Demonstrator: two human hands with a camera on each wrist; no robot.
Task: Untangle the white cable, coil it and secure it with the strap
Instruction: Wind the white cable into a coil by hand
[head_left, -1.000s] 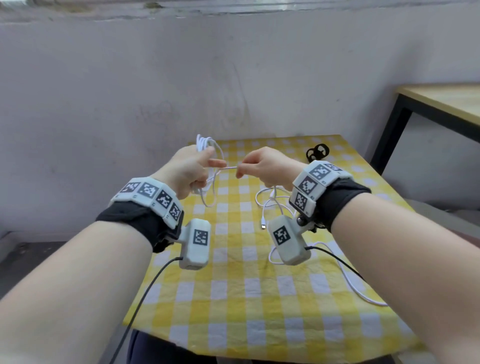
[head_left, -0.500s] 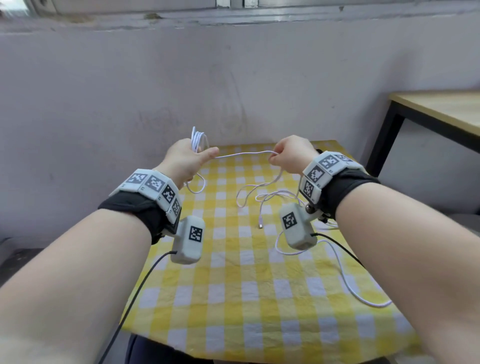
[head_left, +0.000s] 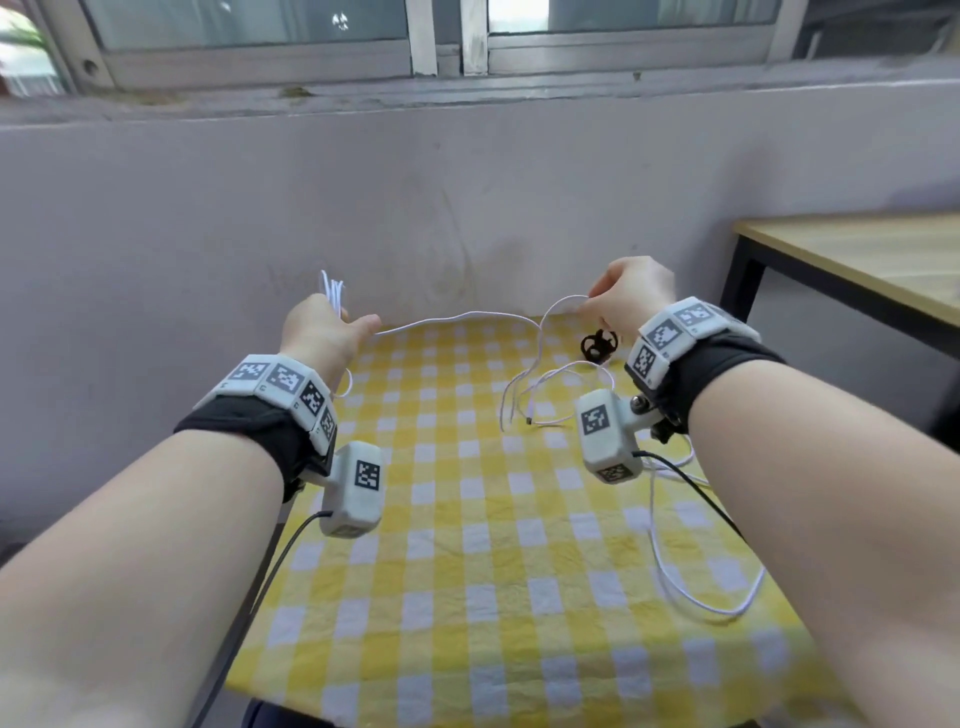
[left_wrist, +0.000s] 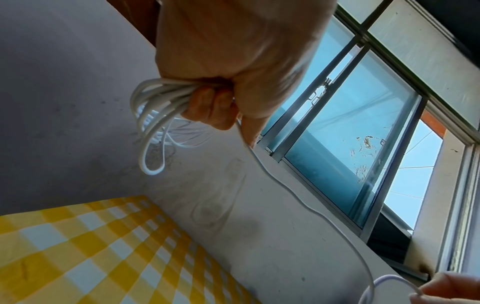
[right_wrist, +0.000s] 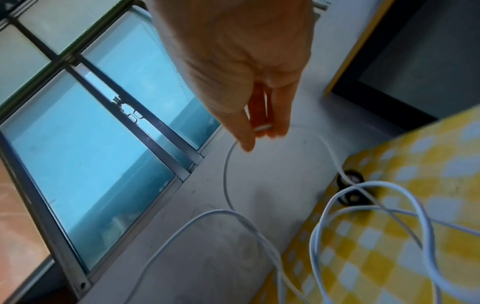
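Observation:
My left hand is raised above the table's far left and grips a bundle of white cable loops in its fist. From it a strand of the white cable runs across to my right hand, which pinches it between thumb and fingertips. Below the right hand the rest of the cable hangs in loose loops onto the yellow checked tablecloth, and one long loop trails near the right edge. The black strap lies on the cloth at the far right, just under my right hand.
A grey wall with a window above it stands directly behind the table. A wooden table with a black frame stands to the right. Black wrist-camera leads hang from both wrists over the cloth.
My hands have moved apart and risen, drawing out a longer strand of cable between them. The head view has tilted up, bringing the window into sight.

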